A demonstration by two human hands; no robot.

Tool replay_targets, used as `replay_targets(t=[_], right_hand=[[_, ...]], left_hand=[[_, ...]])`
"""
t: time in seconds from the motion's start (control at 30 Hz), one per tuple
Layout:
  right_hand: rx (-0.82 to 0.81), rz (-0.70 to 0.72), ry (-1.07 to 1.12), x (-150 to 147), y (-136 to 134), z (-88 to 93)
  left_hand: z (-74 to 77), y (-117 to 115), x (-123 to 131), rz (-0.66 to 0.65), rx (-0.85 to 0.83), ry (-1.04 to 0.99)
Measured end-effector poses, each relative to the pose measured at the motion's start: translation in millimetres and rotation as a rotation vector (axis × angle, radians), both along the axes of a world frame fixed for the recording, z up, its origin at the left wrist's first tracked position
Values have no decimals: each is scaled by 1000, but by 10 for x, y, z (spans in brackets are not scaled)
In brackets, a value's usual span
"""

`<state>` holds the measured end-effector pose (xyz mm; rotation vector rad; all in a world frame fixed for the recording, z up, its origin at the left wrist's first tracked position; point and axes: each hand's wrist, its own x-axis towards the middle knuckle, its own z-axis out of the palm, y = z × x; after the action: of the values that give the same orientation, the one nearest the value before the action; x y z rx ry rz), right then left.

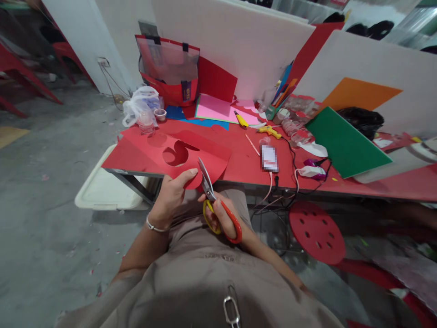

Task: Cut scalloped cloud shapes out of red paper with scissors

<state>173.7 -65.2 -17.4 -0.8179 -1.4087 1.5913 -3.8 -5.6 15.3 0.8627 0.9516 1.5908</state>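
My left hand pinches the near edge of a sheet of red paper, thumb on top. A rounded hole is cut in the sheet, left of the blades. In my right hand is a pair of scissors with one yellow and one orange-red handle loop. Its blades point up and away from me, against the paper's near edge, right of my left thumb. How far the blades are apart is hard to make out. The paper lies partly over the front edge of the red table.
A yellow cutter knife, a yellow glue gun and a phone with a cable lie to the right. Behind stand a red bag and a plastic bag. A green board leans at right; a red stool stands below.
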Motion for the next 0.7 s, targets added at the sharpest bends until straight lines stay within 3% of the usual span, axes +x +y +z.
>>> replay_targets(t=[0.47, 0.7], right_hand=[[6, 23, 36, 7, 4, -21], [-26, 10, -4, 14, -17, 24]], left_hand=[[125, -50, 5, 10, -52, -62], [96, -51, -22, -11, -55, -58]])
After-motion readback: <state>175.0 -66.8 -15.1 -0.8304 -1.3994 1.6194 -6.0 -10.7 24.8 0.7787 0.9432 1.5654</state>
